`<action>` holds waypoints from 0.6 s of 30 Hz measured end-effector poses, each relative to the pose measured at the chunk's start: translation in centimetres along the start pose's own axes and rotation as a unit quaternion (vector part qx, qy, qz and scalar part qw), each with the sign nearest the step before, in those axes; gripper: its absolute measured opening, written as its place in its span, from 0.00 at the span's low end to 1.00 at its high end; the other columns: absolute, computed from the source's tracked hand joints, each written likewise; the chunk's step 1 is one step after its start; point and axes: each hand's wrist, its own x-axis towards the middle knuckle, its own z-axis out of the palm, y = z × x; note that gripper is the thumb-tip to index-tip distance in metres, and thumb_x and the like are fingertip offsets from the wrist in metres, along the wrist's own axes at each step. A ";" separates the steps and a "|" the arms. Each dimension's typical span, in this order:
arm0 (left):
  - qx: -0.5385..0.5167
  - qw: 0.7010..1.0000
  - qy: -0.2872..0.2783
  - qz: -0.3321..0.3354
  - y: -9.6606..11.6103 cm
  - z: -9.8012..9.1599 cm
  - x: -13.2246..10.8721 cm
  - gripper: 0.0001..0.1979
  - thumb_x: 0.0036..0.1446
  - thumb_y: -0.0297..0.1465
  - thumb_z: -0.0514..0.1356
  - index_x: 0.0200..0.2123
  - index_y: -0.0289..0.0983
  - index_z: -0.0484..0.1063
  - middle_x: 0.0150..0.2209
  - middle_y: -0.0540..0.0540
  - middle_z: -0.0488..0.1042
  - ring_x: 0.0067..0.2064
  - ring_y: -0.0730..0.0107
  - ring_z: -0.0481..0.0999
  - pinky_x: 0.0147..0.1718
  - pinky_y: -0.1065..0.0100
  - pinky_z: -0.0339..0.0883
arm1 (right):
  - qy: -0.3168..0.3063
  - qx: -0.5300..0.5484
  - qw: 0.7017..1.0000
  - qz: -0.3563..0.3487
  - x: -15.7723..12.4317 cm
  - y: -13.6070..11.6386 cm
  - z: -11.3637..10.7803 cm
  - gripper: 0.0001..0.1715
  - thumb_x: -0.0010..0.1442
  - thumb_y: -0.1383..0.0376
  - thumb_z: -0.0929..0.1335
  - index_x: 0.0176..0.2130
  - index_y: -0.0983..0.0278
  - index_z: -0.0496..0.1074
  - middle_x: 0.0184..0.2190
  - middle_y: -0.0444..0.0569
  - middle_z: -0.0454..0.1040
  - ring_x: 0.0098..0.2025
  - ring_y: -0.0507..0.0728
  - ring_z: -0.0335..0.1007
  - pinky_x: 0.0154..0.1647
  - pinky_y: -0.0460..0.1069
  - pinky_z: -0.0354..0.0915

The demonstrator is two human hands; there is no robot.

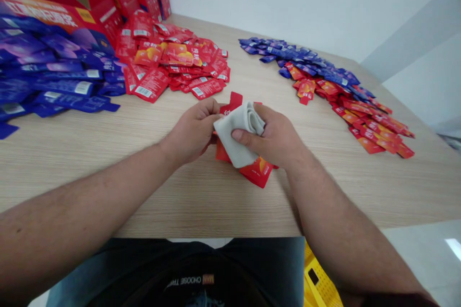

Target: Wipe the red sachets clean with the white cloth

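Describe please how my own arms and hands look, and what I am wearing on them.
Your left forearm and right forearm are bare, with fine hair and no sleeves. Your left hand and right hand wear no gloves, and no watch shows. You wear a dark T-shirt with small printed lettering.

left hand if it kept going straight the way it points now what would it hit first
The left hand would meet the white folded cloth first, already at its fingertips, though the red packet under it makes depth unclear.
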 end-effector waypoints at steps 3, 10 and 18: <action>-0.022 0.999 0.027 0.010 0.2 0.1 0.2 0.10 0.49 0.22 0.59 0.25 0.38 0.59 0.20 0.55 0.61 0.20 0.78 0.60 0.19 0.74 0.54 | 0.016 -0.043 0.999 -0.015 -0.1 -0.5 0.3 0.18 0.57 0.49 0.71 0.34 0.61 0.70 0.31 0.45 0.71 0.34 0.57 0.66 0.35 0.51 0.59; -0.011 0.998 0.066 0.017 0.3 0.2 0.2 0.12 0.48 0.21 0.60 0.24 0.39 0.58 0.18 0.55 0.59 0.19 0.78 0.58 0.18 0.73 0.51 | 0.023 -0.079 0.995 -0.060 -0.3 -0.8 0.9 0.17 0.58 0.51 0.71 0.35 0.61 0.70 0.32 0.47 0.70 0.36 0.58 0.64 0.37 0.52 0.59; -0.026 0.996 0.084 0.028 0.7 0.1 0.4 0.11 0.48 0.22 0.59 0.25 0.39 0.57 0.18 0.55 0.59 0.19 0.77 0.59 0.18 0.74 0.54 | -0.133 -0.055 0.984 -0.101 -0.2 -0.9 0.4 0.14 0.56 0.56 0.74 0.35 0.61 0.70 0.34 0.45 0.71 0.37 0.56 0.66 0.37 0.50 0.60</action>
